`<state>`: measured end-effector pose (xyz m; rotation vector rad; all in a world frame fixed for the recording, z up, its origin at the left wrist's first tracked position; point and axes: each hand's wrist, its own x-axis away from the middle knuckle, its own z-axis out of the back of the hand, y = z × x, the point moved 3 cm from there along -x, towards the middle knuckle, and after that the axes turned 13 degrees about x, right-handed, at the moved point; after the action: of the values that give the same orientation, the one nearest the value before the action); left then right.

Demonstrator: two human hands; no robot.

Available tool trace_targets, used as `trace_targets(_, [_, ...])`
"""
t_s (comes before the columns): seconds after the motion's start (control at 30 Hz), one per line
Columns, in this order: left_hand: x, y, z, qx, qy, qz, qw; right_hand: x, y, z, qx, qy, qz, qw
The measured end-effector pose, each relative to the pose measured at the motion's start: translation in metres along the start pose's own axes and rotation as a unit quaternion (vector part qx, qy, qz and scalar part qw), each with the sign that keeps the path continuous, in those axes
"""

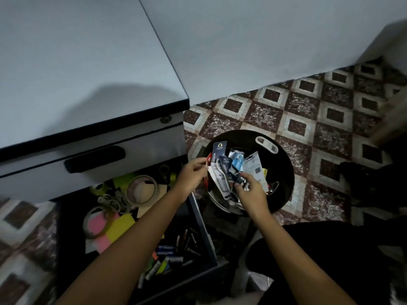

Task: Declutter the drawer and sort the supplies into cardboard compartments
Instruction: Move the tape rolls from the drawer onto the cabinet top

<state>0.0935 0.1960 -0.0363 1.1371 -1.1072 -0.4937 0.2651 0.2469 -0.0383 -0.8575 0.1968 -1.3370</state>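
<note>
Over the black bin (284,170), right of the open drawer (204,234), a bundle of packaging cards (221,160) stands roughly upright. The left hand (193,170) pinches its left edge; the right hand (251,188) grips its lower end. The drawer is nearer the left hand.
</note>
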Motion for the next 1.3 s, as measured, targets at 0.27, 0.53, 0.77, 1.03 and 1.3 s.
trace_targets(0.27, [0.061, -0.045, 0.084, 0.027, 0.106, 0.005, 0.994, 0.063, -0.054, -0.075, -0.030, -0.123, 0.113, 0.986])
trace_targets(0.53, [0.126, -0.107, 0.173, -0.040, 0.216, 0.034, 0.975, 0.090, -0.076, -0.143, 0.072, -0.211, 0.195, 0.955])
trace_targets(0.77, [0.142, -0.141, 0.216, -0.108, 0.291, 0.045, 0.949, 0.069, -0.106, -0.179, 0.163, -0.139, 0.249, 0.944])
trace_targets(1.03, [0.121, -0.149, 0.236, -0.114, 0.279, 0.056, 0.952, 0.035, -0.127, -0.210, 0.245, -0.124, 0.246, 0.930])
trace_targets(1.3, [0.105, -0.130, 0.238, -0.188, 0.246, 0.045, 0.950, 0.032, -0.130, -0.224, 0.258, -0.063, 0.223, 0.938])
